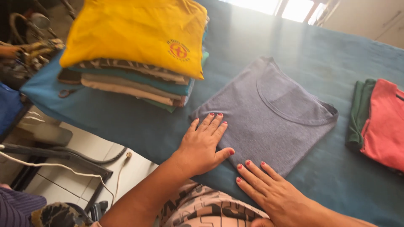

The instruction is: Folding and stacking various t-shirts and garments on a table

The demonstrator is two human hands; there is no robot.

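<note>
A folded grey shirt lies flat on the blue-covered table. My left hand rests palm down on the shirt's near left edge, fingers spread. At the shirt's near corner my right hand lies flat on the table cover, fingertips touching the shirt's edge. Neither hand holds anything.
A tall stack of folded shirts, yellow one on top, stands at the left. A folded red shirt and a green one lie at the right edge. Scissors lie beside the stack. Cables and a stand are below the table's left edge.
</note>
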